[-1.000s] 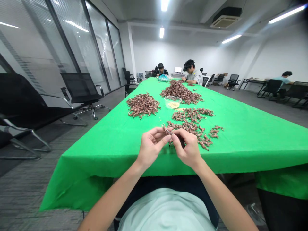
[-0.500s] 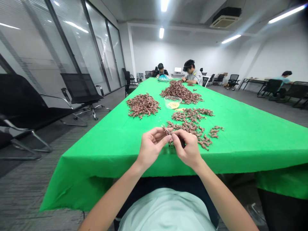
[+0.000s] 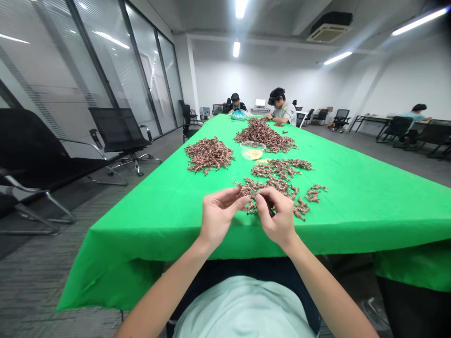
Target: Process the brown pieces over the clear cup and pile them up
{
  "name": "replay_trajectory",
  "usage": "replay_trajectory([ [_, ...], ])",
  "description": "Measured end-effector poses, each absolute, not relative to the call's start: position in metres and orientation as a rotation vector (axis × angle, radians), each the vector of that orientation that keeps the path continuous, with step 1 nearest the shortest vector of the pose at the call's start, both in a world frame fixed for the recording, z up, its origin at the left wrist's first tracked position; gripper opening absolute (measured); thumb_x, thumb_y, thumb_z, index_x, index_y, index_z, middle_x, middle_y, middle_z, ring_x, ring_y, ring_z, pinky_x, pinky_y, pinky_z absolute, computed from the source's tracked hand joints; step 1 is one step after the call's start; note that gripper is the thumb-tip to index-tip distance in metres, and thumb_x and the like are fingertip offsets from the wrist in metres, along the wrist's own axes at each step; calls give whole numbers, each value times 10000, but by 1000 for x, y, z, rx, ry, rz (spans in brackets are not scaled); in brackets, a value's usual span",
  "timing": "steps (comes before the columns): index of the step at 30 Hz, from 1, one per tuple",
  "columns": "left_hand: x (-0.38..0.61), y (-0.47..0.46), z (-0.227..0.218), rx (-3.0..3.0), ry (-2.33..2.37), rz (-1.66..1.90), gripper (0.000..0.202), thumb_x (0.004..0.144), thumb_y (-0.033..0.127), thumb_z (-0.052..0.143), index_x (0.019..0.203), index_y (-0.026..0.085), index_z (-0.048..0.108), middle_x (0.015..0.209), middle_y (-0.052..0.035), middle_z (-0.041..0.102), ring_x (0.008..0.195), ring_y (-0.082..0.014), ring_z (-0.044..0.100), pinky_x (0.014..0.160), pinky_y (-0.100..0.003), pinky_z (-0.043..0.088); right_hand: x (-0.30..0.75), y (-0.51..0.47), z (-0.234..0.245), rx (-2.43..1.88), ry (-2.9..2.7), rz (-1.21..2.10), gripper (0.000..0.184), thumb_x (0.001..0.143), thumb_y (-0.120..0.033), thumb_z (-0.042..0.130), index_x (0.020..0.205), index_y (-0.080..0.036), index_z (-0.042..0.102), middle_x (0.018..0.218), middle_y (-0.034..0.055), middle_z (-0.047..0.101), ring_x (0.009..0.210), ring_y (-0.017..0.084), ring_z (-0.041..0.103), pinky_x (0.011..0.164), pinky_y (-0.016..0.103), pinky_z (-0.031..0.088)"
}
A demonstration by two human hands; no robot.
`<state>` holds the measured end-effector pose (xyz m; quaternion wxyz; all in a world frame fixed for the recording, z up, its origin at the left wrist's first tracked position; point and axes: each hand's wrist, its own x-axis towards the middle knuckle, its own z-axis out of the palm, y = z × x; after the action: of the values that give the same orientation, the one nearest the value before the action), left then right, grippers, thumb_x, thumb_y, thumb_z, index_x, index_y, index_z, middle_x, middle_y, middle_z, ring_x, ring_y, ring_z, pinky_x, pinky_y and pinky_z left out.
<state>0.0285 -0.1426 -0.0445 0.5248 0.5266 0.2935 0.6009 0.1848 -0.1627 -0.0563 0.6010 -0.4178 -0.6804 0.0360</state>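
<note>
A thin, dark twisted piece point(image 3: 263, 202) is held pinched just above a loose heap of small copper-brown twisted pieces point(image 3: 278, 185). The heap spreads unevenly over the green-covered surface point(image 3: 352, 220), with stray pieces at its edges; their exact kind is too small to tell.

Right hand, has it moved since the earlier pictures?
Yes, slightly: the right hand has shifted rightward in the head view, judged against the glass bowl on the table, which stays in place.

This is an office room. Glass partition walls point(image 3: 120, 70) are lining one side, mesh office chairs point(image 3: 116, 134) are standing around, and a ceiling air conditioner point(image 3: 329, 33) is hanging overhead.
</note>
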Motion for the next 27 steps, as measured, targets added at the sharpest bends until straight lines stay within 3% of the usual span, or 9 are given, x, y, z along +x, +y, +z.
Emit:
replay_trajectory([
  [6,29,-143,-42,1258,710,1394,345,755,319,854,1036,134,778,979,-87,795,775,-229,765,812,-378,638,182,-162,-60,-962,-1584,-117,51,930,-228,567,957,-205,604,791,31,632,646,148,567,615,289,461],
  [11,29,-142,-43,1240,673,1361,358,785,325,832,1076,129,764,1004,-104,792,823,-240,773,838,-382,637,178,-159,-67,-930,-1626,-343,114,915,-179,584,1029,-192,576,872,72,649,770,181,609,683,301,498],
  [16,28,-141,-46,1260,616,1342,386,813,317,808,1124,102,732,1071,-134,779,912,-256,767,876,-393,633,175,-157,-73,-974,-1631,-555,136,920,-198,596,1053,-176,575,900,93,681,802,198,635,712,312,520],
  [27,28,-143,-43,1259,642,1302,413,791,329,827,1112,101,701,986,-124,794,891,-255,772,865,-369,632,174,-155,-80,-1062,-1589,-706,142,938,-244,602,1056,-171,572,898,106,686,817,211,646,723,329,514],
])
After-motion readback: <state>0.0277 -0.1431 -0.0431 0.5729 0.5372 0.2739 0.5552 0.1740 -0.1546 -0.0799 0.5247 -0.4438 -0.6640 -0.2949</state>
